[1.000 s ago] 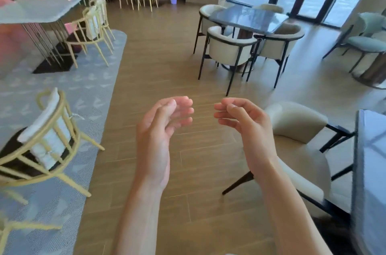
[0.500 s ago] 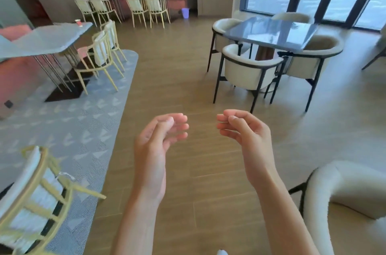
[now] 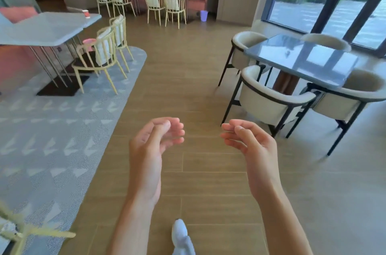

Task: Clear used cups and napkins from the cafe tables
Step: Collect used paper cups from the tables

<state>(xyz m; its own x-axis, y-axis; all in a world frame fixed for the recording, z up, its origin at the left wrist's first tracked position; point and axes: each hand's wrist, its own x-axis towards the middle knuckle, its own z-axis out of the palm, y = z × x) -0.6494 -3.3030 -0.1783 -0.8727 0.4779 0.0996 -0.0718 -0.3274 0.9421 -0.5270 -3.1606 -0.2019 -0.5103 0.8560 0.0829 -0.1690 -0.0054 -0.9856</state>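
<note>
Head view: we see the left hand (image 3: pixel 153 146) and right hand (image 3: pixel 251 146) raised side by side over the wood floor (image 3: pixel 188 79), apart from each other, each grip released, fingers loosely curled, holding and touching nothing. Palms face inward toward each other, thumbs on top, forearms reaching forward from the bottom edge. A red cup (image 3: pixel 86 13) sits far ahead and to the left of the left grip, on the near corner of the grey worktop (image 3: pixel 48 29), well apart from both hands. We cannot tell whether any napkin lies there. Yellow chairs (image 3: pixel 102 54) stand just beside that worktop, on a grey patterned rug (image 3: pixel 52 125) left of the left grip. Ahead and right of the right grip, a dark glossy worktop (image 3: pixel 302 60) with cream armchairs (image 3: pixel 271 100) around it. A pale purple bin (image 3: pixel 204 15) stands on the floor far ahead. A white shoe (image 3: pixel 179 231) shows below, between the forearms.
</note>
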